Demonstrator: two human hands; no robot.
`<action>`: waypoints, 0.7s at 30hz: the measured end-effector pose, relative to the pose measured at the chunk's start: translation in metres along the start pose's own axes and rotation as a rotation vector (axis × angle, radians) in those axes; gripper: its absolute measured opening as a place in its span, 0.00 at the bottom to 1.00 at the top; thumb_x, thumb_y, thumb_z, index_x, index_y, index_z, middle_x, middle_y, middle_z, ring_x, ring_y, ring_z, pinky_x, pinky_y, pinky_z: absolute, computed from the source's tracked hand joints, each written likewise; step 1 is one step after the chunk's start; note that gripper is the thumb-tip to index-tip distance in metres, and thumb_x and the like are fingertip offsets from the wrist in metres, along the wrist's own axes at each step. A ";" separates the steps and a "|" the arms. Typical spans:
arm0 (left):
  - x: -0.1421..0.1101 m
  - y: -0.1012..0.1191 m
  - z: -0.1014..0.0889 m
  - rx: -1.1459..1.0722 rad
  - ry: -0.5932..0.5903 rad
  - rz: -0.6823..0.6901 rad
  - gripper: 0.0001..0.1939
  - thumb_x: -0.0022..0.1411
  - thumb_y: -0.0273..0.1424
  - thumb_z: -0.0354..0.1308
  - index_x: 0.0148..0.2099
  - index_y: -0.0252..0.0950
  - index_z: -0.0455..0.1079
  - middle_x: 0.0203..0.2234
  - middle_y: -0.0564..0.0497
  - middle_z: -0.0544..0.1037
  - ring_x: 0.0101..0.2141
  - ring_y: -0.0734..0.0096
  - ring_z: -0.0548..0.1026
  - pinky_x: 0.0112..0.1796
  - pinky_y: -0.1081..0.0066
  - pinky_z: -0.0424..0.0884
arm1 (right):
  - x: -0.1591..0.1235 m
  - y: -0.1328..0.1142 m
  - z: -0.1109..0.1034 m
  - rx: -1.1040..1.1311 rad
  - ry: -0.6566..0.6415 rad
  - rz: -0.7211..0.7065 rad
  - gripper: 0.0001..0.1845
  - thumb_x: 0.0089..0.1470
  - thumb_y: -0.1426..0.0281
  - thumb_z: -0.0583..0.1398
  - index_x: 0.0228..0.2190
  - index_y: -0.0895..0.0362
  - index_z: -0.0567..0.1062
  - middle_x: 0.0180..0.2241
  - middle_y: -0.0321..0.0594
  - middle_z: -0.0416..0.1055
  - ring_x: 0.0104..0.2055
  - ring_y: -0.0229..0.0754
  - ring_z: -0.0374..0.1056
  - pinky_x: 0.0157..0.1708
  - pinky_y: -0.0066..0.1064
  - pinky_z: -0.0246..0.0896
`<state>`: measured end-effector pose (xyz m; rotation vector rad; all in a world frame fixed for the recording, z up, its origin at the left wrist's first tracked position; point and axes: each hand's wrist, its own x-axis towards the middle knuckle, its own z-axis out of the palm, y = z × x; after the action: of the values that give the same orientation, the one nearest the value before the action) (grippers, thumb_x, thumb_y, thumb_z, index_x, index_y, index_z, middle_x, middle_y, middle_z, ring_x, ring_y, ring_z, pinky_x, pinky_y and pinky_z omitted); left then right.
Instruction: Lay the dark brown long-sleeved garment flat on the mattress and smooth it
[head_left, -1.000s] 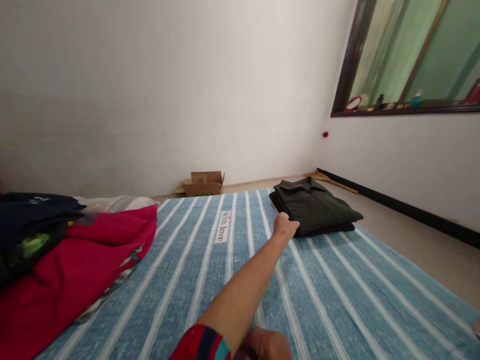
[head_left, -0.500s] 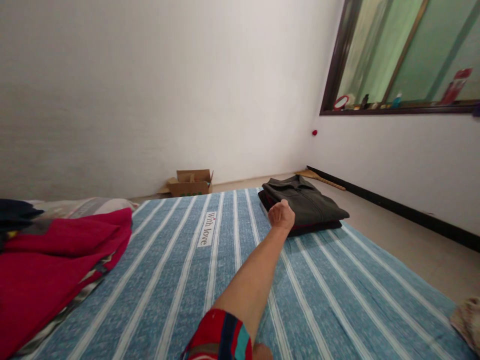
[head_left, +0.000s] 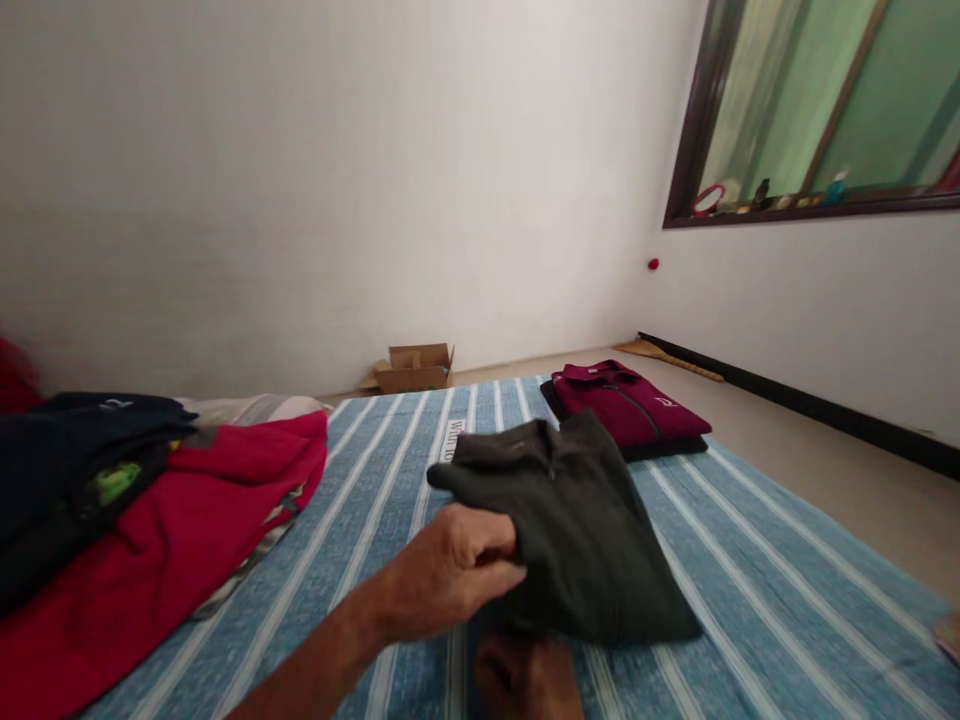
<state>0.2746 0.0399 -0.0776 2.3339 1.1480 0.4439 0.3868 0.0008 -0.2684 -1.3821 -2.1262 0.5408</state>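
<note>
A folded dark olive zip jacket (head_left: 585, 540) hangs slightly tilted over the striped blue bed cover (head_left: 360, 560). My left hand (head_left: 457, 570) comes in from the lower left and pinches the jacket's left edge between thumb and fingers. Below the jacket's near edge, at the bottom of the view, is my right hand (head_left: 529, 675). Its fingers are curled closed, and the jacket hides its upper part, so any hold is unclear. Beyond the jacket a folded maroon zip top (head_left: 630, 405) rests on a black folded garment (head_left: 671, 446).
At the left lie a red garment (head_left: 255, 470) and a navy garment (head_left: 82, 430) in a loose pile. Behind the bed, a cardboard box (head_left: 412, 375) stands on the floor by the wall. A window (head_left: 810, 110) with small items on its sill is at the right.
The olive jacket has come off the folded stack towards me in my left hand, uncovering the maroon top. My right hand shows more, and the view has turned left.
</note>
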 end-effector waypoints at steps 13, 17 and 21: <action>0.033 -0.098 0.025 0.404 0.336 -0.752 0.20 0.55 0.43 0.56 0.45 0.33 0.68 0.45 0.40 0.74 0.45 0.56 0.72 0.38 0.68 0.65 | -0.005 -0.002 -0.017 0.129 -0.117 0.056 0.14 0.55 0.67 0.54 0.37 0.52 0.79 0.36 0.43 0.76 0.43 0.50 0.70 0.45 0.36 0.60; 0.059 -0.110 0.034 0.383 0.249 -0.829 0.18 0.52 0.34 0.59 0.44 0.29 0.70 0.42 0.35 0.76 0.43 0.50 0.74 0.37 0.64 0.68 | -0.005 -0.001 -0.018 0.180 -0.164 0.095 0.14 0.55 0.67 0.54 0.35 0.53 0.79 0.36 0.43 0.77 0.41 0.48 0.71 0.44 0.33 0.60; 0.059 -0.075 0.017 0.431 0.356 -0.665 0.11 0.60 0.25 0.50 0.41 0.33 0.72 0.41 0.41 0.77 0.46 0.57 0.73 0.44 0.65 0.66 | -0.007 -0.002 -0.023 0.229 -0.156 0.130 0.15 0.54 0.67 0.54 0.38 0.54 0.78 0.39 0.44 0.76 0.44 0.48 0.69 0.46 0.33 0.58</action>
<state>0.2697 0.1212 -0.1296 2.0550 2.2713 0.3943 0.4018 -0.0055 -0.2510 -1.3919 -2.0263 0.9411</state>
